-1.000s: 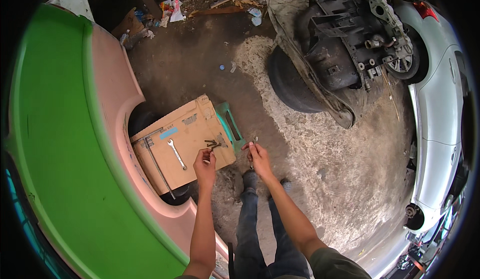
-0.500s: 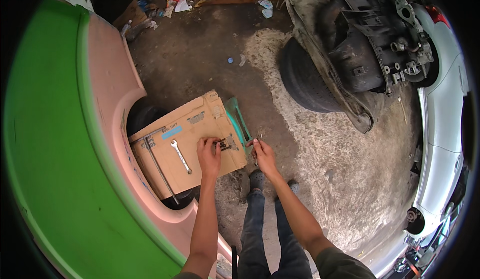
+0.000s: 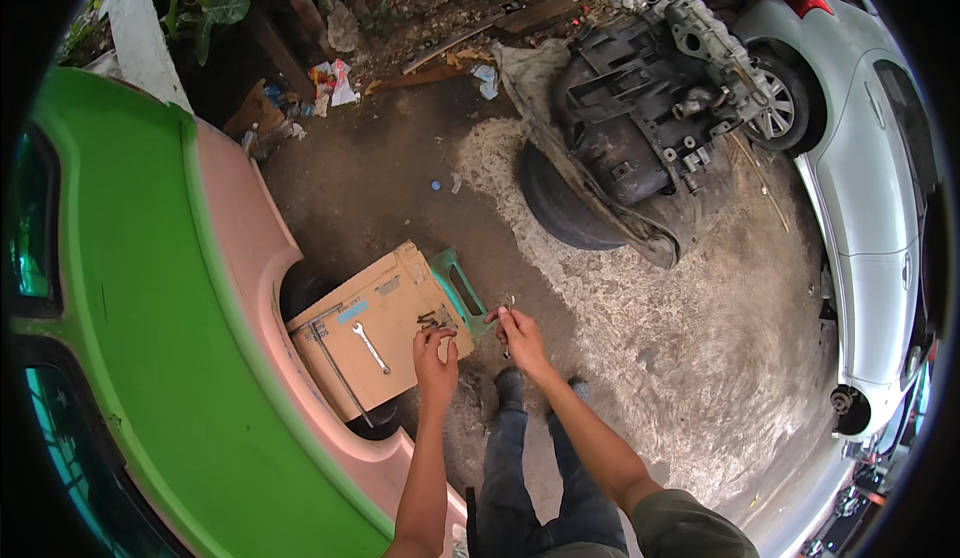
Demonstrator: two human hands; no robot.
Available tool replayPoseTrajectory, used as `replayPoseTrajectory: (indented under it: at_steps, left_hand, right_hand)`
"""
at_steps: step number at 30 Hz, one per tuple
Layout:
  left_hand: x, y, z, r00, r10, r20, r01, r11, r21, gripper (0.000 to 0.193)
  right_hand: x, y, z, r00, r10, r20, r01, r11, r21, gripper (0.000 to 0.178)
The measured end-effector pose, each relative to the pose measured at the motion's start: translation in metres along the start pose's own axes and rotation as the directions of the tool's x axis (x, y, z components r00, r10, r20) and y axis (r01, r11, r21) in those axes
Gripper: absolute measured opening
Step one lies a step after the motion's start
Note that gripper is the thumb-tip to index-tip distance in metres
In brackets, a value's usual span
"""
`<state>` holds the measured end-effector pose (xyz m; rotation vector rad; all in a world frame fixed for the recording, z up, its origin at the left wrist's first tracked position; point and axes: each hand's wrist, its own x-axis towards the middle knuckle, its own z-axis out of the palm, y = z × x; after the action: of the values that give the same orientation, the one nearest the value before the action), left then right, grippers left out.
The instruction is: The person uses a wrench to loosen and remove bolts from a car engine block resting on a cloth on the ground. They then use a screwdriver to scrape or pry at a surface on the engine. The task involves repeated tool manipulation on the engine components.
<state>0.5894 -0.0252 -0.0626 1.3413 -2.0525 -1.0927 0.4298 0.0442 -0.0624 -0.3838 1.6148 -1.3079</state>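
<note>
A flat cardboard box lies low beside the green and pink car body. Several dark bolts are grouped near its right side. Just in front of them, my left hand hovers with bent fingers and thumb apart, and I see nothing held. Off the box's right edge, my right hand is closed round a slim metal tool; most of it is hidden in the fist, so its kind is unclear. A combination wrench rests mid-box. Left of it lies a long T-shaped metal bar.
A green plastic piece with a slot sticks out beyond the box. Ahead right, a dirty engine part sits on a cloth-draped tyre. A silver car stands at right. Litter lies along the far edge.
My view has tilted up, so more of both cars shows. My left hand has drawn back off the bolts, which are now more visible. My right hand keeps its grip.
</note>
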Motion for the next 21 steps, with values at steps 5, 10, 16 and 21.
replayPoseTrajectory:
  at_steps: [5, 10, 16, 21]
  left_hand:
    - [-0.015, 0.106, -0.008, 0.99, 0.097, 0.103, -0.088, 0.992, -0.086, 0.013]
    - [-0.032, 0.206, 0.007, 0.948, 0.278, 0.154, -0.24, 0.944, -0.227, 0.01]
    - [-0.048, 0.293, 0.045, 0.815, 0.512, 0.27, -0.433, 0.849, -0.303, 0.009]
    - [-0.065, 0.338, 0.074, 0.756, 0.509, 0.413, -0.398, 0.857, -0.327, 0.009]
  right_hand:
    - [-0.067, -0.083, -0.046, 0.995, -0.063, -0.079, 0.065, 0.998, 0.019, 0.039]
    - [-0.139, -0.136, -0.104, 0.969, -0.178, -0.172, 0.199, 0.973, 0.115, 0.039]
    - [-0.206, -0.15, -0.177, 0.902, -0.19, -0.388, 0.286, 0.936, 0.206, 0.035]
    - [-0.244, -0.142, -0.238, 0.86, -0.133, -0.493, 0.273, 0.935, 0.224, 0.029]
